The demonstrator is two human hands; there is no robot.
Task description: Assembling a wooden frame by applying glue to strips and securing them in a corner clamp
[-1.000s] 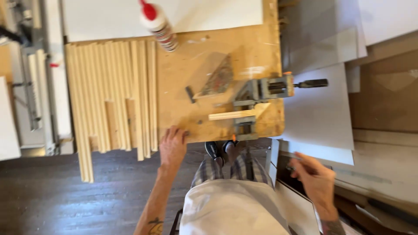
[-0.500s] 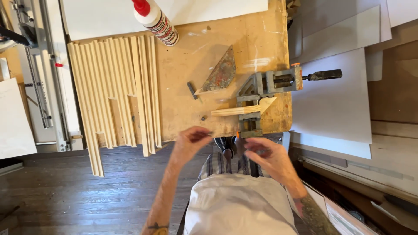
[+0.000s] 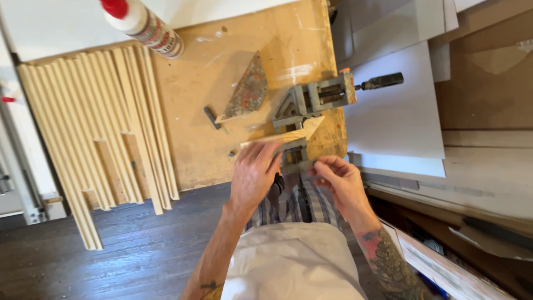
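A grey metal corner clamp (image 3: 311, 103) sits at the right edge of a plywood bench (image 3: 191, 139), its black handle (image 3: 380, 82) sticking out to the right. A short mitred wooden strip (image 3: 286, 135) lies in the clamp's near jaw. My left hand (image 3: 252, 175) rests over the strip's left end, fingers curled on it. My right hand (image 3: 338, 180) is at the clamp's near jaw, thumb and fingers pinching its lower metal part. What the fingertips grip is partly hidden.
Many long pale wooden strips (image 3: 83, 128) lie side by side on the bench's left half, some short offcuts among them. A glue bottle with a red cap (image 3: 147, 28) lies at the top. A triangular stained piece (image 3: 247, 89) rests mid-bench. White boards (image 3: 397, 116) lie to the right.
My left hand moved from the bench's front edge up to the strip in the clamp. My right hand came in from the lower right to the clamp's near jaw. The camera moved closer.
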